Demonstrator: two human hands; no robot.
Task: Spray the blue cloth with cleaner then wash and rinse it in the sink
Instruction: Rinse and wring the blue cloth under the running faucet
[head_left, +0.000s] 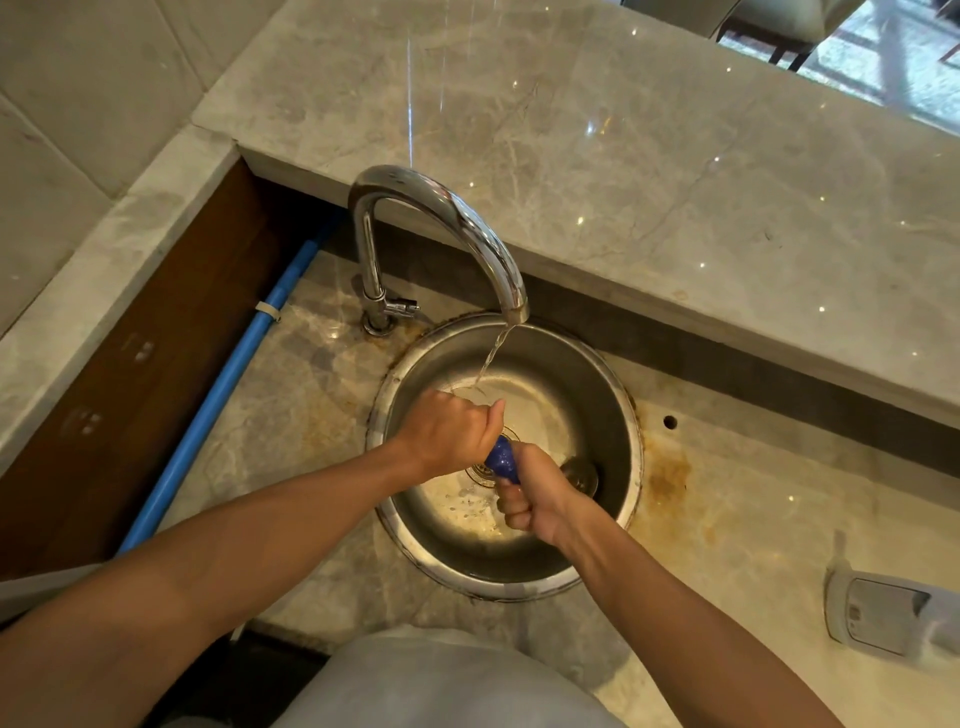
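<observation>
- The blue cloth (502, 460), twisted into a short roll, is held over the sink (615, 395); its long axis runs from upper left to lower right.
- Its ends are clenched in the left hand (451, 431) and right hand (535, 493).
- Water is poured from the faucet (467, 218) just beyond the left hand.

No legible text — grey device (883, 616) markings perhaps too blurred.

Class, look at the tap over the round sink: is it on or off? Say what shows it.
On. A thin stream of water falls from the tap spout into the steel sink.
</observation>
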